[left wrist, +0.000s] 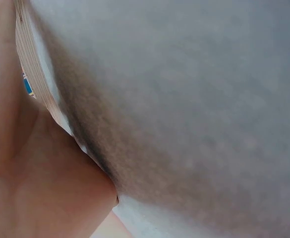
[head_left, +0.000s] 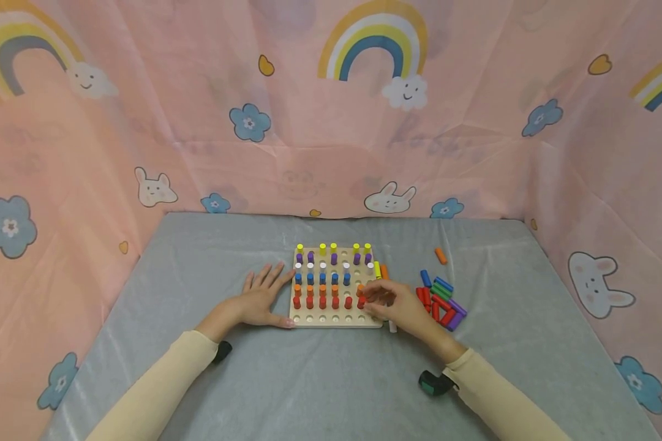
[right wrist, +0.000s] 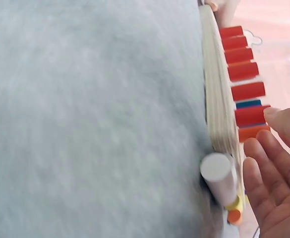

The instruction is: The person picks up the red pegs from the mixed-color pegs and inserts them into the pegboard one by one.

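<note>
A wooden pegboard (head_left: 336, 324) lies on the cloth, with rows of yellow, purple, white, blue, orange and red pegs standing in its holes. Spread against its left edge, my left hand (head_left: 259, 302) has straight fingers; the left wrist view shows the palm beside the board's side (left wrist: 33, 64). At the front right of the board is my right hand (head_left: 399, 304), fingers loosely bent. Its thumb tip (right wrist: 278, 115) is right at the top of the end red peg (right wrist: 251, 116), while the other fingertips lie beside the orange peg (right wrist: 254, 133), apart from the thumb.
Loose red, blue, green and purple pegs (head_left: 441, 303) lie in a pile right of the board, with an orange peg (head_left: 440, 256) farther back. Yellow (head_left: 377, 270), orange (head_left: 384, 271) and white (head_left: 393, 326) pegs lie along the board's right side. Grey cloth (head_left: 308, 380) covers the table.
</note>
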A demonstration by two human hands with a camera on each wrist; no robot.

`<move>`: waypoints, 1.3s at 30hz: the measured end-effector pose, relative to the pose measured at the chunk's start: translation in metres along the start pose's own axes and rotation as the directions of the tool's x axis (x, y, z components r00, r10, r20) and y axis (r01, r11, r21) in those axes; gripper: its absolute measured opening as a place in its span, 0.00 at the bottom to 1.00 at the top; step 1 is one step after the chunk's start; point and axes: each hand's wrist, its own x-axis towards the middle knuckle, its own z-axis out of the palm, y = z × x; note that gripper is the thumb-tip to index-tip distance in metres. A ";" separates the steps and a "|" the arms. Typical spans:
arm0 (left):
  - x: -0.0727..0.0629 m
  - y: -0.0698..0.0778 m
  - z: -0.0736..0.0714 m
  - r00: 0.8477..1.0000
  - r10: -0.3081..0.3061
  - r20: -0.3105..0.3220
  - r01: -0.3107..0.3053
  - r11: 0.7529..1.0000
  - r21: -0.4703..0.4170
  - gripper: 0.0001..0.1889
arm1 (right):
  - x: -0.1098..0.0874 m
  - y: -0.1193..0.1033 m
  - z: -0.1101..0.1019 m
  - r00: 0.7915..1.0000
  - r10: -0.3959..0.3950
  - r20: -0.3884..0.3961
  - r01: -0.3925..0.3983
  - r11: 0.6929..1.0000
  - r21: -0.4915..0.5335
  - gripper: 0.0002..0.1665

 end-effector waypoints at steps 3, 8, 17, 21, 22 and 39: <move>-0.001 0.002 -0.001 1.000 -0.005 -0.002 0.005 1.000 0.005 0.62 | -0.002 0.001 -0.006 1.000 -0.004 -0.023 0.003 1.000 -0.019 0.15; -0.003 0.005 -0.003 1.000 -0.014 -0.002 0.014 1.000 0.020 0.61 | -0.005 0.003 -0.021 0.999 -0.010 -0.045 0.008 0.999 -0.047 0.15; -0.003 0.005 -0.003 1.000 -0.010 -0.003 0.010 1.000 0.022 0.61 | -0.013 0.011 -0.056 0.998 0.049 0.041 -0.044 0.992 -0.115 0.16; -0.003 0.004 -0.002 1.000 -0.007 -0.005 0.007 1.000 0.024 0.61 | -0.017 0.018 -0.068 0.997 0.026 0.071 -0.017 0.993 -0.115 0.16; -0.003 0.004 -0.002 1.000 -0.006 -0.006 0.006 1.000 0.023 0.61 | -0.019 0.019 -0.071 0.996 0.027 0.082 -0.017 0.993 -0.117 0.15; -0.003 0.005 -0.003 1.000 -0.005 -0.009 0.005 1.000 0.011 0.61 | -0.028 0.018 -0.096 0.969 0.133 0.209 -0.065 0.951 -0.304 0.09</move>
